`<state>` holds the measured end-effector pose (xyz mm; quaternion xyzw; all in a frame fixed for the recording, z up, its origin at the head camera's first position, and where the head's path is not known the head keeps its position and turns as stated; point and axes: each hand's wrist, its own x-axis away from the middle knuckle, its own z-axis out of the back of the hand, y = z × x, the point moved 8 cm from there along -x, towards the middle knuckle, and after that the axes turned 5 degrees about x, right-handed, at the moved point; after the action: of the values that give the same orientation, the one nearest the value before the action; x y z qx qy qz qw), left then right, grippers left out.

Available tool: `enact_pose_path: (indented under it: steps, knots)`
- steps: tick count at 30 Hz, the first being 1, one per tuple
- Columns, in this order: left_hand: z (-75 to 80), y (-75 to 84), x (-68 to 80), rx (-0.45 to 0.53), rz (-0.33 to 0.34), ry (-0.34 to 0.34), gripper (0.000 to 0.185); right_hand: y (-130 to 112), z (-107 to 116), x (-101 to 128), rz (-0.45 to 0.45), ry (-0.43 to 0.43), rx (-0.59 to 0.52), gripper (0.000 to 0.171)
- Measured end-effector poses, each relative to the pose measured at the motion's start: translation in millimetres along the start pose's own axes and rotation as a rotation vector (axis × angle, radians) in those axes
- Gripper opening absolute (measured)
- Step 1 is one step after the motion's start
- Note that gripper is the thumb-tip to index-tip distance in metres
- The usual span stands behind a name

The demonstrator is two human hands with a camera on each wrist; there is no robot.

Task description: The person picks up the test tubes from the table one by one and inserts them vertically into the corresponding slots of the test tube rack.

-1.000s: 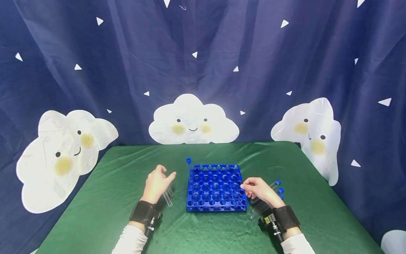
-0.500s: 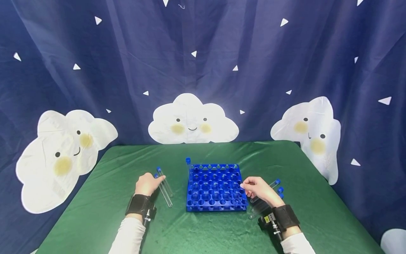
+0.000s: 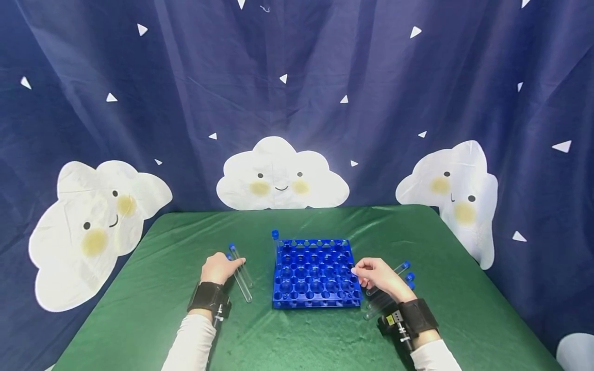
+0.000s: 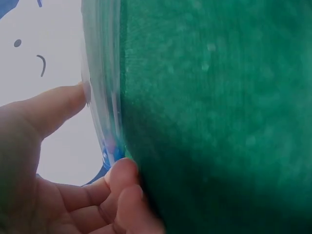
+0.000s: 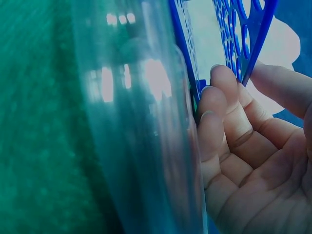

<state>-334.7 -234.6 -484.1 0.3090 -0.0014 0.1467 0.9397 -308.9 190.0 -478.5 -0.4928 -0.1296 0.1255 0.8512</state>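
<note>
A blue test tube rack (image 3: pixel 316 295) with rows of round holes stands mid-table, one capped test tube (image 3: pixel 276 235) upright at its far left corner. My left hand (image 3: pixel 218 268) is at two blue-capped glass test tubes (image 3: pixel 242 284) lying left of the rack. In the left wrist view its thumb (image 4: pixel 68 102) touches the glass and its curled fingertips (image 4: pixel 123 173) meet a blue cap (image 4: pixel 112 155). My right hand (image 3: pixel 378 275) grips the rack's right edge. In the right wrist view the thumb is at the top plate (image 5: pixel 261 36) and the fingers curl beneath it.
Several more clear test tubes (image 3: pixel 379 307) with blue caps (image 3: pixel 410 276) lie right of the rack, partly under my right hand and wrist. A green cloth (image 3: pixel 297 337) covers the table. Behind it hangs a dark blue curtain (image 3: pixel 185 93) with white clouds.
My left hand has drawn back left from over the tubes, uncovering their caps, then shifted slightly right onto them. The right hand has stayed at the rack's edge.
</note>
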Motion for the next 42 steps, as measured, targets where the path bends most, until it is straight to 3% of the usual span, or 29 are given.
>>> enact_pose_path:
  steps: [21,32,42]
  knots:
    - [-2.1,3.9,4.6,0.097,0.006,0.000,0.040,4,-2,-2,-0.013,-0.005,0.009,0.025]
    - [4.9,9.4,11.1,0.161,-0.058,0.086,0.035,4,1,-2,-0.024,0.015,0.001,0.027]
    - [18.5,36.8,28.7,0.263,-0.168,0.177,0.027,4,0,-2,-0.024,0.007,-0.010,0.027]
